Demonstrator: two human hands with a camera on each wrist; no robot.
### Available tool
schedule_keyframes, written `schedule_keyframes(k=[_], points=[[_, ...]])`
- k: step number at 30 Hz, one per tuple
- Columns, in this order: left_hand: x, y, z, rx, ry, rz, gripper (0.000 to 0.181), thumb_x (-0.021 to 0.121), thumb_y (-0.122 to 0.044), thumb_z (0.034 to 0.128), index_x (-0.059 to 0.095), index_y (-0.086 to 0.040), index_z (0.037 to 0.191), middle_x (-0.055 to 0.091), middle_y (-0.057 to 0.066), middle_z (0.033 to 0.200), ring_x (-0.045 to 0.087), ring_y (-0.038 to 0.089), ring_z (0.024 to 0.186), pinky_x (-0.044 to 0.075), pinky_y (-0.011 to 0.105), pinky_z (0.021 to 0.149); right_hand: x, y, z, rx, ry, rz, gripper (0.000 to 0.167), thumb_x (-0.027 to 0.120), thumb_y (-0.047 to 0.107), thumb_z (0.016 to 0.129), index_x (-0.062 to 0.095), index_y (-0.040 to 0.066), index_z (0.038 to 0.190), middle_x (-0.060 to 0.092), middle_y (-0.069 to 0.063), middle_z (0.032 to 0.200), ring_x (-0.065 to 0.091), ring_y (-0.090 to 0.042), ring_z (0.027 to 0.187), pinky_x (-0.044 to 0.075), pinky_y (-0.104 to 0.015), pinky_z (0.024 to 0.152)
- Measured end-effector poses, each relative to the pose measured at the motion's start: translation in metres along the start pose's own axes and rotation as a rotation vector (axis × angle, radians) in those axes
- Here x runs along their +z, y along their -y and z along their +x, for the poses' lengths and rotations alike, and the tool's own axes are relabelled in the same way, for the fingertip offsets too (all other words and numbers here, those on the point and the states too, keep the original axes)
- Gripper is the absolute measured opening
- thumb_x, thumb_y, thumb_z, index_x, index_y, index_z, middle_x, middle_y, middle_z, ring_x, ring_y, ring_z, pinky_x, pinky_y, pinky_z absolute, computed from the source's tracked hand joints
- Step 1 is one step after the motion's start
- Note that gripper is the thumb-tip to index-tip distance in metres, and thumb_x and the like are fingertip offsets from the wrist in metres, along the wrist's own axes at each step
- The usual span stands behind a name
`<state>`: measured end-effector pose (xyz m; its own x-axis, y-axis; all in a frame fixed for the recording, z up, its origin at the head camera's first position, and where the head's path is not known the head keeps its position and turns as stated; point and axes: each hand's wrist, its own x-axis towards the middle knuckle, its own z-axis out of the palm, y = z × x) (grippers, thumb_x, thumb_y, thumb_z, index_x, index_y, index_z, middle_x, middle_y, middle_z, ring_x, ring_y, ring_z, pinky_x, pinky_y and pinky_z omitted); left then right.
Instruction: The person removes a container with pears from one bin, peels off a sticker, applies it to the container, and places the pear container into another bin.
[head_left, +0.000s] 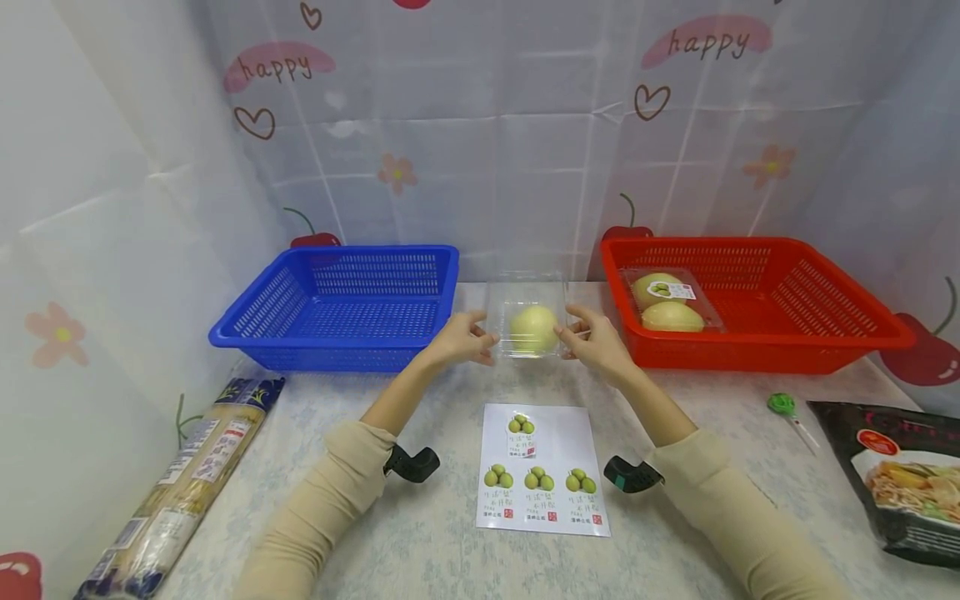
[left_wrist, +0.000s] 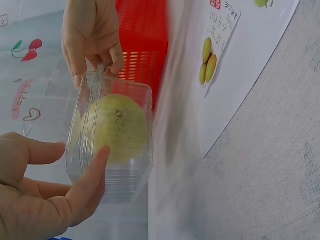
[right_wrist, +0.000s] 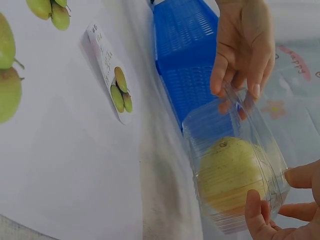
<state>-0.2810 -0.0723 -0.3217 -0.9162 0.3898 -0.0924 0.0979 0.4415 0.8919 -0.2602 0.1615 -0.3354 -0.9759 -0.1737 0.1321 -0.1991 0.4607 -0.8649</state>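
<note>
A clear plastic clamshell box [head_left: 525, 292] holds one pale yellow, pear-like fruit [head_left: 534, 330]. My left hand [head_left: 465, 337] grips the box's left side, thumb and fingers at its rim. On the opposite side, my right hand [head_left: 597, 340] pinches the rim, as the left wrist view also shows. In the wrist views the lid lies over the fruit [right_wrist: 231, 175]; whether it is fully snapped cannot be told. Nearer me lies a white sticker sheet [head_left: 555, 427] with printed green fruit, one sticker [head_left: 521, 435] partly lifted.
A blue basket [head_left: 337, 354] stands left of the box. To the right, a red basket [head_left: 765, 354] holds a clear box with two fruits [head_left: 672, 317], labelled. Noodle packs [head_left: 180, 483] lie far left; a green lollipop [head_left: 782, 404] and a black food packet [head_left: 892, 475] lie right.
</note>
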Motion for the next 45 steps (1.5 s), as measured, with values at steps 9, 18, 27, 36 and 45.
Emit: schedule_keyframes(k=[9, 18, 27, 36, 45], points=[[0.011, 0.008, 0.000, -0.034, -0.021, -0.028, 0.064, 0.051, -0.014, 0.0975, 0.016, 0.007, 0.147, 0.046, 0.034, 0.128, 0.068, 0.032, 0.084, 0.045, 0.043, 0.098, 0.002, -0.008, -0.001, -0.017, 0.017, 0.026, 0.054, 0.054, 0.010, 0.094, 0.033, -0.014, 0.138, 0.055, -0.034, 0.107, 0.064, -0.030, 0.075, 0.054, -0.047, 0.077], [0.018, 0.017, 0.002, -0.043, -0.026, -0.096, 0.064, 0.052, -0.012, 0.0965, 0.017, 0.007, 0.146, 0.045, 0.034, 0.126, 0.067, 0.032, 0.082, 0.056, 0.036, 0.078, 0.003, -0.015, -0.003, 0.025, 0.035, 0.005, 0.055, 0.055, 0.013, 0.095, 0.033, -0.012, 0.138, 0.057, -0.032, 0.104, 0.066, -0.029, 0.074, 0.056, -0.042, 0.076], [0.021, 0.019, -0.001, -0.036, -0.034, -0.149, 0.064, 0.052, -0.011, 0.0965, 0.016, 0.008, 0.146, 0.047, 0.033, 0.124, 0.064, 0.039, 0.091, 0.056, 0.034, 0.077, 0.005, -0.016, -0.004, 0.047, 0.049, 0.007, 0.055, 0.053, 0.014, 0.095, 0.032, -0.013, 0.138, 0.055, -0.032, 0.106, 0.065, -0.039, 0.080, 0.055, -0.045, 0.080], [0.023, 0.020, -0.003, -0.047, -0.067, -0.148, 0.063, 0.054, -0.011, 0.0955, 0.021, 0.008, 0.145, 0.046, 0.032, 0.125, 0.066, 0.034, 0.084, 0.057, 0.034, 0.075, 0.002, -0.019, -0.004, 0.051, 0.101, -0.039, 0.057, 0.054, 0.017, 0.095, 0.032, -0.013, 0.139, 0.054, -0.034, 0.114, 0.065, -0.029, 0.079, 0.056, -0.041, 0.078], [0.033, 0.028, -0.002, -0.074, -0.146, -0.208, 0.075, 0.063, -0.009, 0.0890, 0.017, -0.001, 0.148, 0.044, 0.033, 0.125, 0.063, 0.041, 0.087, 0.058, 0.036, 0.066, -0.004, -0.010, 0.003, 0.043, 0.097, -0.215, 0.064, 0.057, 0.024, 0.093, 0.031, -0.008, 0.141, 0.043, -0.033, 0.134, 0.047, -0.046, 0.118, 0.046, -0.053, 0.093]])
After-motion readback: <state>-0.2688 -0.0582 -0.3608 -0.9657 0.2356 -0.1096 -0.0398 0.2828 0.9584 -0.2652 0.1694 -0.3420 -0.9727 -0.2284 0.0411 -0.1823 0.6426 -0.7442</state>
